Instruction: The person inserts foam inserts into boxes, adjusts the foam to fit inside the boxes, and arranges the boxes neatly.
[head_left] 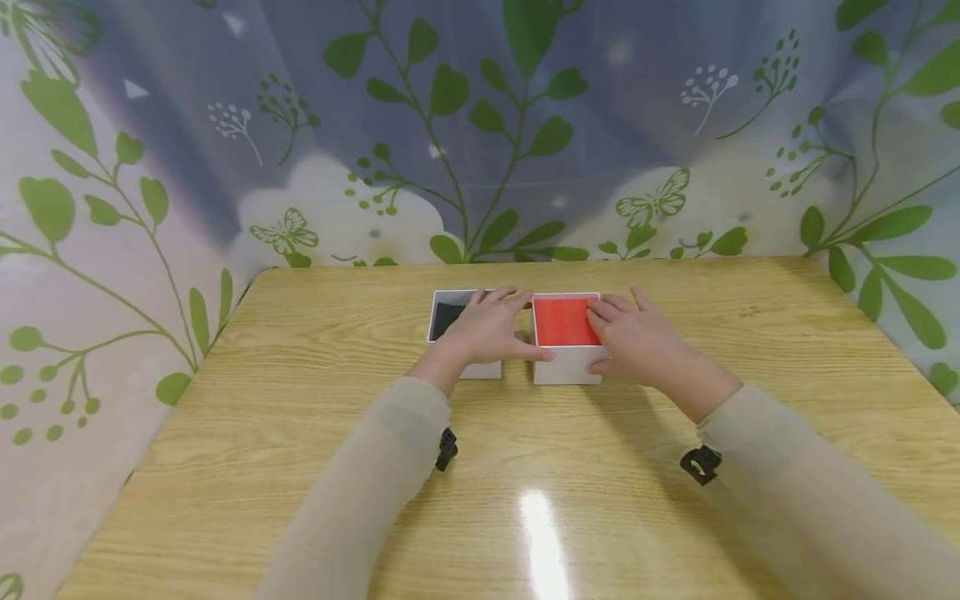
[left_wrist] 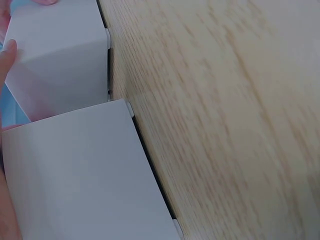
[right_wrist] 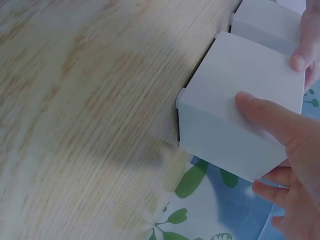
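Observation:
Two small white boxes stand side by side on a wooden table. The right box [head_left: 567, 367] shows a flat red surface [head_left: 558, 321] just inside its rim. My left hand [head_left: 491, 329] reaches across the left box [head_left: 480, 370] and grips the right box's left side, thumb at its front corner and fingertips near the back corner. From the other side my right hand [head_left: 637, 337] holds the same box, its thumb [right_wrist: 260, 112] on the front face and its fingers round the right side. Something black [head_left: 447, 317] shows inside the left box, partly hidden by my left hand.
The wooden table [head_left: 315, 450] runs back to a curtain [head_left: 585, 150] printed with leaves and butterflies. A narrow gap separates the two boxes. A black wrist device [head_left: 446, 450] sits on the left cuff, another black device [head_left: 701, 464] on the right.

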